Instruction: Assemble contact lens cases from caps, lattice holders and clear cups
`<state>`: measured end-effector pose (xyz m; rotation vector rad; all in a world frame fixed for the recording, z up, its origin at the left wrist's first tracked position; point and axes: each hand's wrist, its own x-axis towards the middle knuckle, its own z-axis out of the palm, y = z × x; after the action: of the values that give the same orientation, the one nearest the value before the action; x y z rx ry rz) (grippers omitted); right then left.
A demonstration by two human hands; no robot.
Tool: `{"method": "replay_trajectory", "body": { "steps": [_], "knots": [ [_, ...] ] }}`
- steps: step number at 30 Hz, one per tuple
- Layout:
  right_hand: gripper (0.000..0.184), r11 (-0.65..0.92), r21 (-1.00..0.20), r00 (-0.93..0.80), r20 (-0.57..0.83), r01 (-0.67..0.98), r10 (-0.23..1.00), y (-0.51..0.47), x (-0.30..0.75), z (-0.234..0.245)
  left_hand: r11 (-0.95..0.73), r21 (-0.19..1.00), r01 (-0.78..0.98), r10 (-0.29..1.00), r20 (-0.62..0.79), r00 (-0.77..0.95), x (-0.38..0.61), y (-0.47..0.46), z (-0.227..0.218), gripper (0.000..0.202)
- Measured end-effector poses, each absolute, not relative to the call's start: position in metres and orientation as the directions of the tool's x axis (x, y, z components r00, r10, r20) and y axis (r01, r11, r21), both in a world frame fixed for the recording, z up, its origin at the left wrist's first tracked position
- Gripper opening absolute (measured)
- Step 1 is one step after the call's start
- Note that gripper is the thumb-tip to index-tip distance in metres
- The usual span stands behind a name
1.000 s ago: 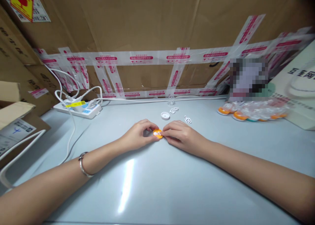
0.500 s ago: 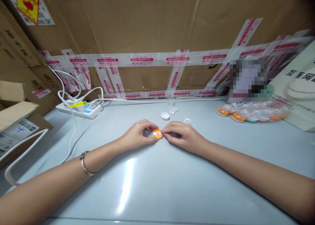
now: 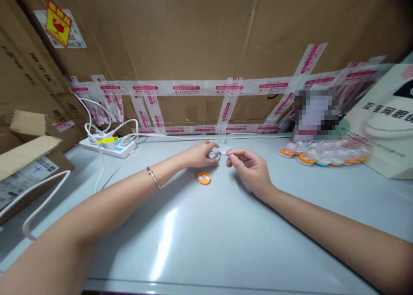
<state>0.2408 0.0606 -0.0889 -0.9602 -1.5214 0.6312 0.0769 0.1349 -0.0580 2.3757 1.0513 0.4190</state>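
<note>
My left hand (image 3: pixel 201 155) has its thumb and fingers curved around a small white round cap (image 3: pixel 213 156), which lies at the fingertips. Thumb and forefinger of my right hand (image 3: pixel 250 168) are pinched together at the edge of a small white plastic piece with holes (image 3: pixel 225 150). Nearer to me, an orange disc (image 3: pixel 204 178) with white parts inside lies by itself on the table. A clear little cup (image 3: pixel 222 138) stands just behind the white piece. Part of another white piece is mostly hidden behind my right fingers.
At the right stand several clear-topped orange and green discs (image 3: pixel 322 155) beside a paper bag (image 3: pixel 387 127). A power strip (image 3: pixel 109 146) with white cables sits at the left, near an open carton (image 3: pixel 38 170). A large taped cardboard box (image 3: pixel 187 41) closes off the back.
Both hands have let go of the orange disc, which now rests on the table. My left hand has moved forward to the white cap, my right to the small white piece. The view has shifted slightly.
</note>
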Motion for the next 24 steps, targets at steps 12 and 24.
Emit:
{"method": "replay_trajectory", "body": {
  "steps": [12,24],
  "knots": [
    [0.018,0.468,-0.82,-0.18,0.433,0.329,0.883,0.063,0.239,-0.092,-0.143,0.962,0.233,0.681,-0.076,0.728,-0.001,0.106,-0.028,0.031],
    [0.04,0.585,-0.517,-0.498,0.313,0.625,0.809,0.059,0.228,-0.091,0.039,0.99,0.135,0.732,-0.12,0.671,-0.002,0.093,-0.062,0.027]
  ]
}}
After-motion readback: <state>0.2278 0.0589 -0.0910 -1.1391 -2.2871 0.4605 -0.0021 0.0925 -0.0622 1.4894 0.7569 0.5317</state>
